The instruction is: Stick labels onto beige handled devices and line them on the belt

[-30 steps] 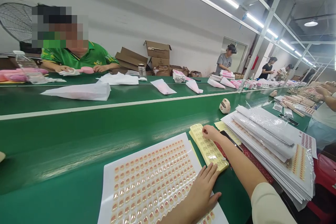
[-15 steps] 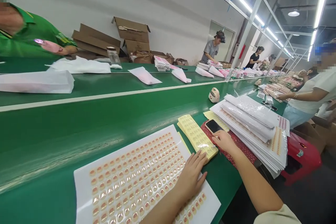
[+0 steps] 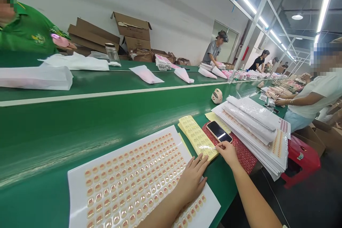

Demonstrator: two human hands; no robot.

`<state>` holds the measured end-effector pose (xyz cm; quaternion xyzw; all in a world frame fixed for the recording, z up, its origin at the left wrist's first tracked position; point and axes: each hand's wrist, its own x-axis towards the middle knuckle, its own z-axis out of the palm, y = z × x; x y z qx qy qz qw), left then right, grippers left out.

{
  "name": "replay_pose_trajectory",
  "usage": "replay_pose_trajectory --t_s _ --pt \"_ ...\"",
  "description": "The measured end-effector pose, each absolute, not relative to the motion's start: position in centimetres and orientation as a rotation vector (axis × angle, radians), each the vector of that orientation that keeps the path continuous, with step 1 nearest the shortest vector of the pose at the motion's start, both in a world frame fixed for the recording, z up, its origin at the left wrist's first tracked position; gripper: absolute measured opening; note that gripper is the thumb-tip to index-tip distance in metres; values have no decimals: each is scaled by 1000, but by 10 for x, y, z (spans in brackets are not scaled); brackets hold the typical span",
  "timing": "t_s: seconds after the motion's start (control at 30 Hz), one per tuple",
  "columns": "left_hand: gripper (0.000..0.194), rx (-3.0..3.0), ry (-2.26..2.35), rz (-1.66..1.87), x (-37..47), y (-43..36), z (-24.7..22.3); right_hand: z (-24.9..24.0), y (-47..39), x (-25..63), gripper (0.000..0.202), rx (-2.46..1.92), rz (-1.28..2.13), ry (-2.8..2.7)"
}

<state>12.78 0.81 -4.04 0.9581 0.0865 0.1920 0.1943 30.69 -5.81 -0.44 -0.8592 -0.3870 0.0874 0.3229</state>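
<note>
A white sheet [image 3: 125, 171] with rows of small glossy orange-and-cream stickers lies on the green table. My left hand [image 3: 191, 178] rests flat across its right side, fingers spread, with the fingertips at the near end of a stack of yellow label sheets [image 3: 196, 131]. At the near right corner of that stack, my right hand [image 3: 227, 152] has thumb and forefinger pinched on the edge of a label sheet. Just beyond the right hand, a phone [image 3: 219, 131] lies screen up on a red patterned mat [image 3: 242, 151].
A thick pile of white sticker sheets [image 3: 256, 131] stands to the right, above a red stool [image 3: 304, 156]. A small cream-coloured object [image 3: 216, 96] sits behind it. White-and-pink packets [image 3: 146, 74] lie on the far belt. Co-workers stand across the line and at right.
My right hand has moved from the phone's near edge to the corner of the yellow label stack. My left hand stays in place. The view has shifted slightly.
</note>
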Motion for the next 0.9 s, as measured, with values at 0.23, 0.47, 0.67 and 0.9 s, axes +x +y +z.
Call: replay_pose_trajectory --t_s 0.23,0.47,0.67,0.9 --pt "51 2736 267 590 128 8 -45 -5 -57 302 12 -2215 102 -1149" --pt "50 2755 284 543 129 7 -44 2 -62 299 13 -2155 114 -1188" --pt "50 2739 289 522 130 7 -45 3 -55 308 15 -2239 201 -1108" --pt "51 2713 288 507 129 6 -39 7 -47 308 12 -2314 185 -1199"
